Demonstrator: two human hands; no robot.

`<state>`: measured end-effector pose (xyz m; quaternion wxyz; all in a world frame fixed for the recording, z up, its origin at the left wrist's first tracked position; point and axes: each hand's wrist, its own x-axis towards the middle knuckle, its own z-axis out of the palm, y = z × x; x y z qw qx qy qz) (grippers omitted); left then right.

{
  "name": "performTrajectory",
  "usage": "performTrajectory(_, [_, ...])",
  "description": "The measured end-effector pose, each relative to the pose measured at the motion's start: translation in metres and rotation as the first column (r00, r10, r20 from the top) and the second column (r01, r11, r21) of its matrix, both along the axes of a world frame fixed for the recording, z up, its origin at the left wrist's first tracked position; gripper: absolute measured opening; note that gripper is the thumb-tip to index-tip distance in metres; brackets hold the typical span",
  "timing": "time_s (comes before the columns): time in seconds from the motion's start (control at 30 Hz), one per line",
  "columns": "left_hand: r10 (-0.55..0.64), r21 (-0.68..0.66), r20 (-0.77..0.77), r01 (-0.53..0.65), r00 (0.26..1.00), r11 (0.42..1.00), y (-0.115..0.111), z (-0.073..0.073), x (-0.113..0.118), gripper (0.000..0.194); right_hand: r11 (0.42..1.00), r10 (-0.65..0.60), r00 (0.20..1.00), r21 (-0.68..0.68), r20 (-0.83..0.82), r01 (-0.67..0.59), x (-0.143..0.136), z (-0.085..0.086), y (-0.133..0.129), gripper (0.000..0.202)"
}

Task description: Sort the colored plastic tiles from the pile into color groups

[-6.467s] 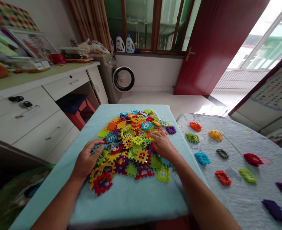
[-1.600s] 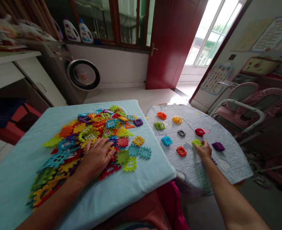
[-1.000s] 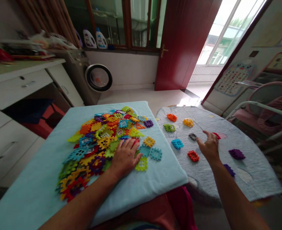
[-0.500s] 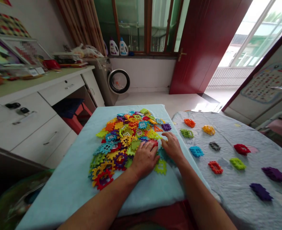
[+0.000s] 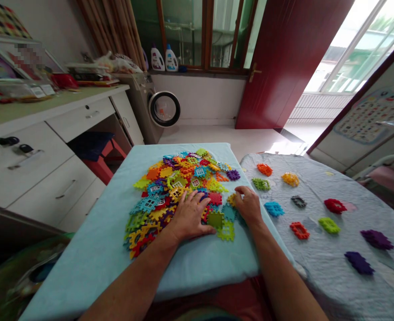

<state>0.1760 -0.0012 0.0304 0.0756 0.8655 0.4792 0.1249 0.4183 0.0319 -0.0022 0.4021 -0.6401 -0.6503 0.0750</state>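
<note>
A heap of colourful plastic interlocking tiles point(image 5: 178, 183) with notched edges lies on a table with a light blue cloth point(image 5: 96, 223). My left hand point(image 5: 190, 216) rests over the heap's near right part, fingers spread and holding nothing. Close by its thumb are an olive-green tile point(image 5: 215, 219) and a lime square frame point(image 5: 226, 232). At the heap's right edge, my right hand point(image 5: 248, 205) has curled fingers on a yellow tile point(image 5: 231, 199), partly hidden by them. A teal tile point(image 5: 228, 212) lies just below that, and a red tile point(image 5: 214, 199) sits between the hands.
On the right, a second table with a grey-blue cloth point(image 5: 312, 267) bears separate small stacks sorted by colour, among them blue point(image 5: 274, 208), red point(image 5: 335, 206) and purple point(image 5: 377, 239). White drawers point(image 5: 59, 187) and a stool point(image 5: 98, 151) stand at left.
My left hand has shifted left and spread its fingers, uncovering the red and olive-green tiles. My right hand has moved slightly right and toward me, with the yellow tile at its fingertips.
</note>
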Motion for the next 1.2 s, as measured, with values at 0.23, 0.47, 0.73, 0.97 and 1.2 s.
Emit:
performTrajectory(0.23, [-0.014,0.018,0.073,0.012,0.997,1.0,0.001,0.004,0.005,0.061,0.995,-0.047,0.999,-0.089,-0.019,0.045,0.009,0.0,-0.003,0.022])
performTrajectory(0.47, [0.057,0.026,0.137,-0.062,0.989,0.998,0.008,0.003,0.006,0.045,0.985,-0.051,0.987,-0.173,-0.151,0.025,0.011,0.004,-0.002,0.023])
performTrajectory(0.73, [0.104,0.118,0.168,-0.125,0.98,0.985,0.01,-0.003,0.007,0.032,0.982,-0.004,0.967,-0.184,-0.254,-0.045,0.006,0.011,-0.003,0.026])
performTrajectory(0.97, [0.201,0.258,0.229,-0.259,0.952,0.931,0.016,-0.002,0.003,0.036,0.988,-0.005,0.939,-0.144,-0.343,-0.048,0.001,0.011,-0.003,0.029])
performTrajectory(1.2, [0.147,0.226,0.193,-0.19,0.97,0.955,0.015,-0.013,0.005,0.039,0.997,-0.048,0.972,0.053,-0.231,0.062,0.003,0.009,-0.001,0.024])
